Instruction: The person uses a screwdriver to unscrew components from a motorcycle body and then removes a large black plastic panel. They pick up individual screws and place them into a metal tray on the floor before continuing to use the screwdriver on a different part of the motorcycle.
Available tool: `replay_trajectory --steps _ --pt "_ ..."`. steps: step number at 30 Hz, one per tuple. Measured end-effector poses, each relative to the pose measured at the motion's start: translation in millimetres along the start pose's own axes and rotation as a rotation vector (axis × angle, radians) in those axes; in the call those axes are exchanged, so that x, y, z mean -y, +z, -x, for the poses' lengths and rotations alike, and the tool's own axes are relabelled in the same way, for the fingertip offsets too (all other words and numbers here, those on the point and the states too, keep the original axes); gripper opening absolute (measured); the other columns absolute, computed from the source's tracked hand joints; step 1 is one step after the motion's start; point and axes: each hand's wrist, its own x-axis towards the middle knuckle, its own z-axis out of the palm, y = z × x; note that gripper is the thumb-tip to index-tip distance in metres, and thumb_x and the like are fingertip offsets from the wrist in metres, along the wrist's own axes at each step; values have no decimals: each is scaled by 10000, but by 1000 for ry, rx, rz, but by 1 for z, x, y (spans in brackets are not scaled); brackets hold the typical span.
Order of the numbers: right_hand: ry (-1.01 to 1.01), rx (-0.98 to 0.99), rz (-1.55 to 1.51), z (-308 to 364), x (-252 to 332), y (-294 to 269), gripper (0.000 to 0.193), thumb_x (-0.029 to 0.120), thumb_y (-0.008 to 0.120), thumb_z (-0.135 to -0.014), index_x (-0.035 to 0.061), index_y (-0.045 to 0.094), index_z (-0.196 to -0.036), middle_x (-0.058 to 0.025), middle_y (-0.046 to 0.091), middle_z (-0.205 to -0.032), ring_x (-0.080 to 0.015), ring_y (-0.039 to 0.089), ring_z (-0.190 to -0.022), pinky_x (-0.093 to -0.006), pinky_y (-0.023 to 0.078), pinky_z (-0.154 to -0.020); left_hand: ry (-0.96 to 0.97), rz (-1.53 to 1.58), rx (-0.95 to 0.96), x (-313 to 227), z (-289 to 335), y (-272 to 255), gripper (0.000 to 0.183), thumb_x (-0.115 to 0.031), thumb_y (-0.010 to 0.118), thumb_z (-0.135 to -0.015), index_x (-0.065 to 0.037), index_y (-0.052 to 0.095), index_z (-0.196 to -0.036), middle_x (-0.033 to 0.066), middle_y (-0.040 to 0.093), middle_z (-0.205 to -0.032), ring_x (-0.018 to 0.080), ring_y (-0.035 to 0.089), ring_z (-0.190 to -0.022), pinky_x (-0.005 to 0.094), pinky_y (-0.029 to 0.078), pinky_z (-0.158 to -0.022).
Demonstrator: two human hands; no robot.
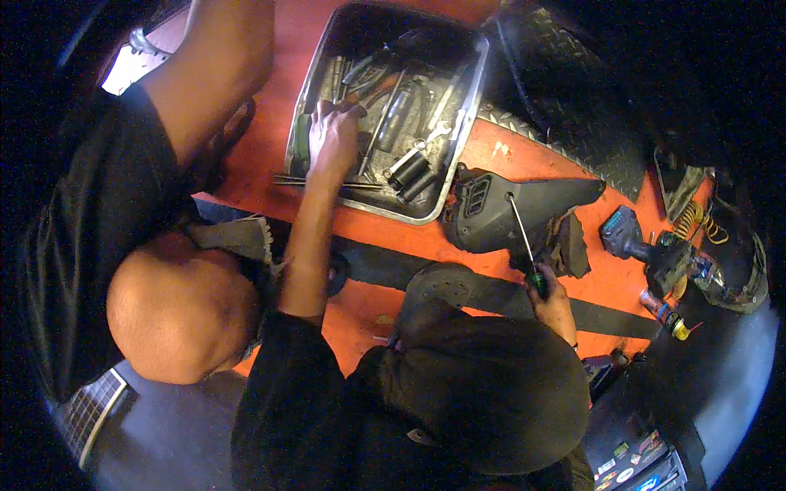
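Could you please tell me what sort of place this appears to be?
Probably a repair workshop: there is a tray of tools, a screwdriver and what looks like a power tool.

On the table (532, 159), the tray (455, 168) is lying before me. My left hand (334, 135) is reaching into its left part, and two tubes (408, 170) are lying at its near right corner. Right of the tray, the cover (483, 214) is sitting; my right hand (554, 309) is holding the screwdriver (521, 225) over it. Further right the power tool (625, 233) is lying, with the can (665, 315) nearer to me.
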Motion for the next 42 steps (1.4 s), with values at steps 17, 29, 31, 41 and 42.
replay_trajectory --steps 17,29,31,41,42 --pt "85 14 9 3 0 4 340 170 634 -840 16 532 -1126 -224 638 -951 -381 623 -895 -396 494 -758 -261 443 -84 -13 19 -12 171 -225 646 -827 -62 672 -870 88 646 -892 217 571 -677 333 474 -564" --pt "35 65 4 -7 -7 17 387 208 616 -849 -5 516 -1157 -260 625 -981 -421 600 -919 -448 489 -792 -473 991 -78 4 33 7 400 -288 608 -899 -1 568 -1174 57 655 -962 99 529 -641 264 442 -544" --pt "8 55 -30 -4 -5 13 406 202 611 -850 -5 506 -1182 -260 622 -994 -418 598 -926 -446 487 -796 -270 466 -297 -29 31 -14 379 -209 631 -849 -52 570 -1188 118 644 -1036 245 637 -848 340 497 -721" --pt "50 58 0 -1 -9 12 400 159 606 -855 21 499 -1215 -243 625 -989 -392 605 -946 -425 487 -802 -113 -53 0 -69 74 24 405 -276 628 -831 9 554 -1109 193 629 -921 334 645 -795 400 532 -663" --pt "53 57 0 0 -6 12 400 159 606 -855 21 499 -1215 -243 625 -989 -392 605 -946 -425 487 -802 -109 -45 -25 -69 77 25 472 -288 604 -850 56 498 -1156 196 630 -910 336 647 -783 408 532 -658"
